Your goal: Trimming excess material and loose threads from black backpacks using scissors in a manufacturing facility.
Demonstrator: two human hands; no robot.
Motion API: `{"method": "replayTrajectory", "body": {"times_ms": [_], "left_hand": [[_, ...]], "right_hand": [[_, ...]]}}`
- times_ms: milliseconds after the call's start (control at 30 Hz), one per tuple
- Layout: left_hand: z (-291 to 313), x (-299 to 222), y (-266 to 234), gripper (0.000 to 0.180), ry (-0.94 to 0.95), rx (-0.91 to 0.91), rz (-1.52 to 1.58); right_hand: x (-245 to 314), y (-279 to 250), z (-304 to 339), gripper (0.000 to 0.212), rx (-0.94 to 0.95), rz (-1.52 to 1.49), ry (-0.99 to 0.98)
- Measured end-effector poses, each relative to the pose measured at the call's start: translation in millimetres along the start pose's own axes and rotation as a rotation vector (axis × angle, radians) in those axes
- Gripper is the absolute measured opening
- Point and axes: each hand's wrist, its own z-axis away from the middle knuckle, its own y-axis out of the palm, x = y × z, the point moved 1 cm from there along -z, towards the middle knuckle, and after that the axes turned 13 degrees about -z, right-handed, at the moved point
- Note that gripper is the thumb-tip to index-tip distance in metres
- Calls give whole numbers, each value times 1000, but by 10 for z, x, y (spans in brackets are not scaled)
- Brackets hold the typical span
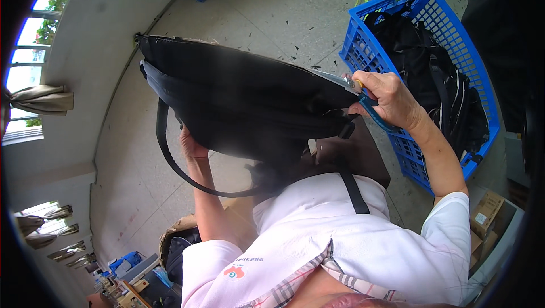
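While my left hand (192, 144) props the soft, floppy black bag (238, 101) at frame centre, my right hand (386, 101) is closed, pinching its right-end corner; it seems light, best held by the edges.

The large black fabric bag (244, 103) is held above the pale concrete floor (272, 13). To its right, the blue plastic lattice crate (363, 52) is set on that floor, with dark bags (437, 81) piled in it. Beneath the bag, the left hand (192, 144) is placed; at its right end, the right hand (389, 99).

Brown cardboard boxes (487, 220), one bearing a small white label (481, 218), sit at lower right.
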Motion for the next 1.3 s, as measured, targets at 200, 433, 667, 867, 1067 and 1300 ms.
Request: {"method": "replayTrajectory", "body": {"times_ms": [200, 433, 667, 867, 1067, 1300], "left_hand": [[1, -12, 25, 38, 10, 69, -29], [-4, -9, 166, 40, 18, 14, -74], [24, -26, 284, 40, 39, 44, -88], [37, -25, 564, 36, 52, -3, -95], [61, -36, 613, 40, 82, -67, -169], [100, -42, 660, 41, 67, -83, -169]], "right_hand": [[46, -108, -5, 48, -52, -106, 38], [170, -175, -127, 61, -139, -198, 162], [330, -136, -425, 70, 5, 4, 133], [460, -63, -616, 67, 21, 71, 70], [548, -25, -726, 61, 34, 114, 67], [514, 51, -706, 48, -84, 133, -132]]}}
